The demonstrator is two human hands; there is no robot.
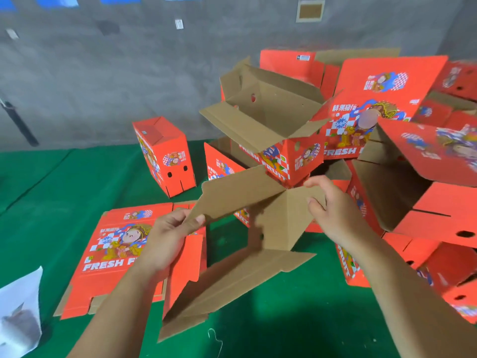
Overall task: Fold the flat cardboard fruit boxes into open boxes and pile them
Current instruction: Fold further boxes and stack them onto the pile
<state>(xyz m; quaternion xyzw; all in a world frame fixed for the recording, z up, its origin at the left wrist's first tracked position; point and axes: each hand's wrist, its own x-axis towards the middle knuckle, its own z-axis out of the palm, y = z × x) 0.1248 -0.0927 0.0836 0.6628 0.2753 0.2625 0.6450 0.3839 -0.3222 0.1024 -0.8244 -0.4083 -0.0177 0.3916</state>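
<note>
Held in mid-air over the green floor mat (284, 319): a half-unfolded brown-and-red cardboard fruit box (278, 223), brown inner flaps splayed outward. Left hand (165, 239) gripping the edge of the upper-left flap, thumb on top, fingers curled beneath. Right hand (333, 208) at the box's right flap, fingers bent over its edge; hard to tell how firm that grip is. Just beyond, an opened red printed fruit box (291, 161) tilted atop a jumbled pile of folded red boxes (426, 202). On the mat left, a flat red box blank (113, 254); behind it a standing red box (165, 156). Grey concrete wall (129, 73) behind.
</note>
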